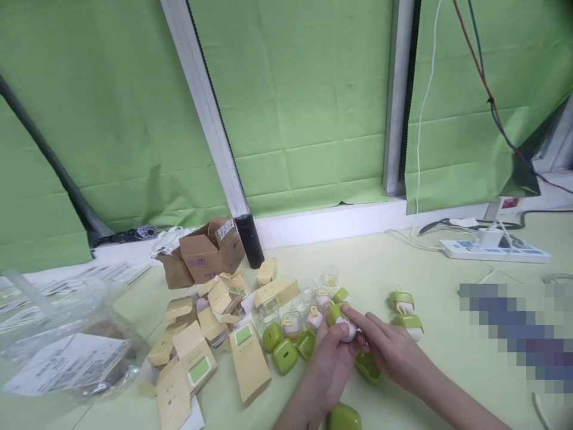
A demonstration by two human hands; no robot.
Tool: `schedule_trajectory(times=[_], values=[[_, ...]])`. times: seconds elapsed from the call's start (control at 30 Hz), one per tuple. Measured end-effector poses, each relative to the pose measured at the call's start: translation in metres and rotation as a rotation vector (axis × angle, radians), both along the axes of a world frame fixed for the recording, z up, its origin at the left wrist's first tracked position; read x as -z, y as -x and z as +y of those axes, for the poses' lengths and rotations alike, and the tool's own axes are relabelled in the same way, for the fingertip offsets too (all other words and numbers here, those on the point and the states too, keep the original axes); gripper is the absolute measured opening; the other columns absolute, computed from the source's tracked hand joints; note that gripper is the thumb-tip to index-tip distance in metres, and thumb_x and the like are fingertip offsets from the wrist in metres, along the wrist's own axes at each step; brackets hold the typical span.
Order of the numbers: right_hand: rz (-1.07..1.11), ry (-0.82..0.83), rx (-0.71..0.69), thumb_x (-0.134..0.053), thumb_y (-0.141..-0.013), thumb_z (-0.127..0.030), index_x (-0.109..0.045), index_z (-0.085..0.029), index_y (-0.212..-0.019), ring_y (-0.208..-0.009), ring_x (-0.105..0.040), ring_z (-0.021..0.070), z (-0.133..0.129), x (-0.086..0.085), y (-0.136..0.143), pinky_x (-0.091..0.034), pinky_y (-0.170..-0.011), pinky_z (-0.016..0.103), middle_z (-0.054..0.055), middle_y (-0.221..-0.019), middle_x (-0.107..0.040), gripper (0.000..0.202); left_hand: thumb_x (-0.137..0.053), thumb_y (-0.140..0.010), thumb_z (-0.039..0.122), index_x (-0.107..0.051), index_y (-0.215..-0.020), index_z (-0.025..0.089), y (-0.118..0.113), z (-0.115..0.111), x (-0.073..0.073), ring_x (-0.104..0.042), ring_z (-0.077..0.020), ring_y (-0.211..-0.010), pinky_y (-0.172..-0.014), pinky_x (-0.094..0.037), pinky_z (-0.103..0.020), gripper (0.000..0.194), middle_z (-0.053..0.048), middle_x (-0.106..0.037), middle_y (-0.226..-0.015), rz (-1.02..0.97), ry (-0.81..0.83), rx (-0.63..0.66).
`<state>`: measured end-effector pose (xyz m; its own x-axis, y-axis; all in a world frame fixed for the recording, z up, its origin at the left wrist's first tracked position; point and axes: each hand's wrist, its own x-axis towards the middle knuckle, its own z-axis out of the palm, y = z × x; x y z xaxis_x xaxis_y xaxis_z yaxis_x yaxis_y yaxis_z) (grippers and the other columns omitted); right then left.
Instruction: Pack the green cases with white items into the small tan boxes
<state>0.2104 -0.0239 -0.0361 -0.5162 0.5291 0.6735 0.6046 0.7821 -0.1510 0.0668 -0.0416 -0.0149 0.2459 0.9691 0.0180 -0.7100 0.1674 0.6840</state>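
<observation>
My left hand holds a small rounded green-and-white case between thumb and fingers. The fingers of my right hand press against the same case from the right, one on its green top. Under my hands lies a hollow green shell, partly hidden. Beside my left hand are an open green shell and two closed green cases, one of them a rounded case with a dark slot. Several white pieces with yellow loops, such as the looped white piece, sit just behind my hands.
Opened yellow cardboard boxes lie to the left. Behind them are a brown carton and a black cylinder. A plastic bag is far left. Two green-and-white cases and a power strip are on the right.
</observation>
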Motion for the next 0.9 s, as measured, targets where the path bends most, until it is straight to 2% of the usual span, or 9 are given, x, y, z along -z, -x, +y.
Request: schedule_trajectory(times=[0.1,0.27,0.37,0.43,0.53,0.6,0.7,0.77,0.9], values=[[0.064,0.244,-0.04,-0.029,-0.092,-0.018,-0.034,-0.021,-0.132,-0.049,-0.053,0.0131,-0.003,-0.01,-0.002,-0.042,-0.047,0.022,-0.001,-0.064,-0.057,0.041,-0.064,-0.065,0.01,-0.043,-0.114,0.019,0.007,0.0,-0.004,-0.052,-0.0094,-0.063,-0.063,-0.04,-0.023,0.053,0.002,-0.057,-0.074,0.078,0.006,0.04],[0.161,0.571,0.142,-0.047,-0.085,-0.047,-0.046,-0.027,-0.126,-0.054,-0.055,0.0137,0.001,-0.02,-0.002,-0.043,-0.049,0.024,-0.001,-0.074,-0.059,0.046,-0.071,-0.066,0.014,-0.018,-0.127,0.024,0.019,0.004,-0.01,-0.058,-0.0125,-0.071,-0.073,-0.042,-0.027,0.081,0.001,-0.061,-0.079,0.387,-0.054,0.039],[0.19,0.63,0.224,-0.052,-0.079,-0.054,-0.057,-0.027,-0.115,-0.057,-0.056,0.0149,0.008,-0.022,-0.005,-0.045,-0.053,0.026,-0.001,-0.074,-0.061,0.045,-0.073,-0.065,0.018,-0.021,-0.121,0.024,0.024,0.008,-0.016,-0.061,-0.0166,-0.077,-0.075,-0.043,-0.031,0.077,-0.002,-0.062,-0.085,0.491,-0.106,-0.003],[0.228,0.625,0.258,-0.051,-0.079,-0.056,-0.062,-0.025,-0.107,-0.059,-0.056,0.0158,0.012,-0.024,-0.009,-0.046,-0.055,0.027,0.0,-0.071,-0.06,0.043,-0.073,-0.065,0.021,-0.026,-0.117,0.024,0.025,0.008,-0.022,-0.061,-0.0195,-0.082,-0.076,-0.044,-0.032,0.07,-0.005,-0.062,-0.092,0.537,-0.12,-0.132],[0.292,0.647,0.196,-0.056,-0.076,-0.054,-0.057,-0.026,-0.115,-0.067,-0.057,0.0167,0.014,-0.031,-0.009,-0.046,-0.055,0.026,0.002,-0.084,-0.063,0.048,-0.071,-0.067,0.023,-0.034,-0.116,0.025,0.025,0.002,-0.029,-0.06,-0.022,-0.088,-0.079,-0.042,-0.035,0.062,-0.01,-0.06,-0.103,0.701,-0.156,-0.293],[0.311,0.69,0.07,-0.061,-0.073,-0.051,-0.057,-0.028,-0.116,-0.073,-0.058,0.0172,0.014,-0.035,-0.002,-0.046,-0.055,0.025,0.002,-0.094,-0.064,0.048,-0.07,-0.068,0.024,-0.037,-0.12,0.025,0.025,-0.001,-0.03,-0.06,-0.0224,-0.084,-0.076,-0.043,-0.035,0.061,-0.012,-0.06,-0.105,0.854,-0.198,-0.221],[0.383,0.74,-0.033,-0.062,-0.073,-0.049,-0.066,-0.025,-0.099,-0.069,-0.057,0.0169,0.02,-0.04,0.012,-0.044,-0.055,0.025,0.002,-0.088,-0.067,0.035,-0.066,-0.07,0.029,-0.035,-0.128,0.027,0.032,0.005,-0.028,-0.06,-0.0211,-0.078,-0.069,-0.043,-0.033,0.066,-0.012,-0.058,-0.11,1.014,-0.275,-0.124],[0.494,0.741,-0.008,-0.06,-0.074,-0.05,-0.068,-0.021,-0.094,-0.063,-0.057,0.0161,0.03,-0.041,0.02,-0.044,-0.054,0.026,0.003,-0.086,-0.069,0.036,-0.064,-0.071,0.03,-0.038,-0.128,0.026,0.043,0.018,-0.027,-0.059,-0.021,-0.08,-0.069,-0.043,-0.032,0.063,-0.01,-0.058,-0.109,1.118,-0.321,-0.171],[0.624,0.688,0.057,-0.054,-0.077,-0.053,-0.067,-0.015,-0.081,-0.066,-0.058,0.0177,0.057,-0.042,0.029,-0.043,-0.059,0.028,0.005,-0.08,-0.069,0.041,-0.066,-0.062,0.021,-0.06,-0.098,0.019,0.069,0.054,-0.023,-0.056,-0.0227,-0.087,-0.08,-0.04,-0.032,0.036,-0.007,-0.062,-0.097,1.239,-0.343,-0.271]])
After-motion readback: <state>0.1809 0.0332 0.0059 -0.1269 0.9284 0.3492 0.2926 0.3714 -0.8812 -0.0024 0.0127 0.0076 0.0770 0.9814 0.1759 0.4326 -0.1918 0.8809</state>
